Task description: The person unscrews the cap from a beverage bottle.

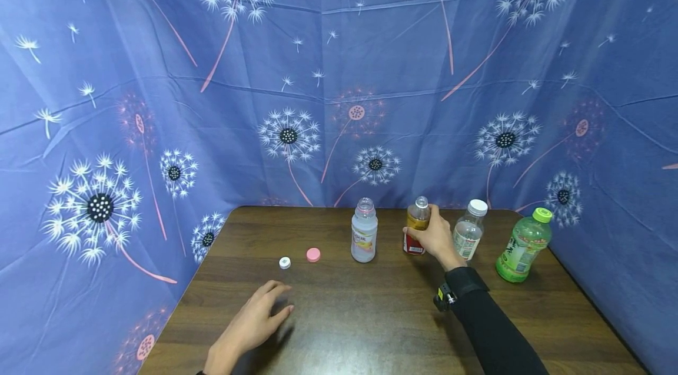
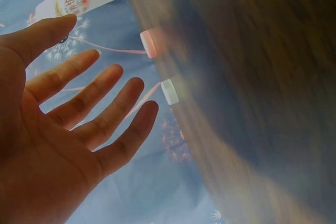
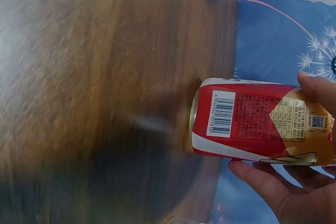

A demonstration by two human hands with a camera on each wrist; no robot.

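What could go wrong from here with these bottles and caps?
The red-and-gold bottle in the right hand looks uncapped, so tipping it might spill anything inside. The clear bottle stands close beside that hand, so a sideways move could knock it over. The pink cap and loose white cap lie near the left hand, which might brush them away.

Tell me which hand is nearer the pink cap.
Left. The left hand is in front of the pink cap, slightly left; the right hand is farther off to its right, gripping the red-and-gold bottle.
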